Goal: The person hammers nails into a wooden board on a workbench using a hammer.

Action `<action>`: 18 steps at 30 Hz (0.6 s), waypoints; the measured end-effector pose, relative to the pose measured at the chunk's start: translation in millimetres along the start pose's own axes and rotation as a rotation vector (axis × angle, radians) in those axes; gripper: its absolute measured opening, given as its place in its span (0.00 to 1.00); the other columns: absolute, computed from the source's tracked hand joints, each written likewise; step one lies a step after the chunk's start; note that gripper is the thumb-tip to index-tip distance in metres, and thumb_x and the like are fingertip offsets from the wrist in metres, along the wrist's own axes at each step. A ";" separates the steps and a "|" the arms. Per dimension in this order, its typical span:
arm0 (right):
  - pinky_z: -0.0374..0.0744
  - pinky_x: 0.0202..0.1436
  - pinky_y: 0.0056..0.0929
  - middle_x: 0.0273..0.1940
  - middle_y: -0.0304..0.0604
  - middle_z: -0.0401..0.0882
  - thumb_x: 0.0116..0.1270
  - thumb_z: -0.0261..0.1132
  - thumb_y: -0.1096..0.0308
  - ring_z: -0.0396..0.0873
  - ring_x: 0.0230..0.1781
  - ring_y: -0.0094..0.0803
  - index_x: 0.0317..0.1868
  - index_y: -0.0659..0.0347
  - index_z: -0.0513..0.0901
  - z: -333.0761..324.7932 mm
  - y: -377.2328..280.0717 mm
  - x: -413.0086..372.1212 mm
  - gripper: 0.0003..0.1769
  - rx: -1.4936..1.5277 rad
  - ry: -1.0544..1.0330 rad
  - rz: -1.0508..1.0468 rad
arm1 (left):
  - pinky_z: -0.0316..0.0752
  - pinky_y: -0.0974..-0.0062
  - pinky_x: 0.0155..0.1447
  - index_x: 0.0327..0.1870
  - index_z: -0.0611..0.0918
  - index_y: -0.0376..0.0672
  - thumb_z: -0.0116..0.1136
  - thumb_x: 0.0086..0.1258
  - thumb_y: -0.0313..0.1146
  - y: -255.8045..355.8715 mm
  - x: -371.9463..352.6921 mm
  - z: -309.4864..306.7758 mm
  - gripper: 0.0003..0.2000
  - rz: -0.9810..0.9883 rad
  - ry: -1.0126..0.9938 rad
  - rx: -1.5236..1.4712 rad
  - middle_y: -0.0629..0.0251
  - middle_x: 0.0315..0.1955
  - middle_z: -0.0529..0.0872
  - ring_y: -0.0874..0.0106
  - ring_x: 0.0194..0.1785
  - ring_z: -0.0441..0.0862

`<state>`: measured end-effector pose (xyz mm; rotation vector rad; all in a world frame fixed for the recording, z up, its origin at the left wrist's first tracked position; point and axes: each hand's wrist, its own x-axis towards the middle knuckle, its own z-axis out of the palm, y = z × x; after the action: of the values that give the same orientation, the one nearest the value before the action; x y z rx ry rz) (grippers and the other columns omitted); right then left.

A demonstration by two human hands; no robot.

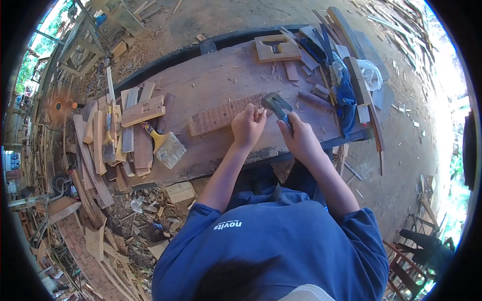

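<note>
My right hand (302, 136) is wrapped around the handle of a claw hammer (275, 103), its metal head up near the fingers of my other hand. My left hand (248, 125) is closed in a pinch just left of the hammer head; what sits between its fingertips is too small to make out. Beneath both lies a flat reddish-brown wooden board (213, 119) with rows of dark marks across it, resting on the workbench (201, 83). The left hand covers part of the board's near edge.
Left on the bench are stacked wood pieces (143, 111), a wide paintbrush (169, 149) and a narrower brush (109, 143). At the back stands a wooden block with a cut-out (277, 48). Wood strips, a blue cloth (345, 98) and a clear plastic bag (370, 75) lie right.
</note>
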<state>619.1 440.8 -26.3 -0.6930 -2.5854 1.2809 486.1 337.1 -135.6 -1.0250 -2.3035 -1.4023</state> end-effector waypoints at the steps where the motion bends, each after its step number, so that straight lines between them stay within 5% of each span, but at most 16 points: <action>1: 0.75 0.32 0.42 0.25 0.61 0.77 0.74 0.61 0.60 0.78 0.27 0.58 0.47 0.67 0.75 -1.4 -3.3 -0.4 0.15 -0.005 -0.002 0.015 | 0.72 0.63 0.26 0.28 0.67 0.46 0.71 0.60 0.32 -0.3 -0.2 -0.3 0.17 0.007 -0.003 0.005 0.68 0.15 0.74 0.61 0.22 0.80; 18: 0.74 0.31 0.45 0.25 0.62 0.77 0.74 0.61 0.60 0.79 0.29 0.62 0.43 0.67 0.75 7.5 9.2 2.6 0.15 -0.045 0.008 -0.029 | 0.76 0.68 0.28 0.29 0.70 0.46 0.73 0.59 0.31 -1.4 0.3 -6.3 0.17 0.019 -0.059 0.022 0.68 0.19 0.82 0.64 0.24 0.84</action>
<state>617.3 441.5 -38.3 -0.6640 -2.6149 1.2128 484.1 331.4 -133.2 -1.0924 -2.3389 -1.3534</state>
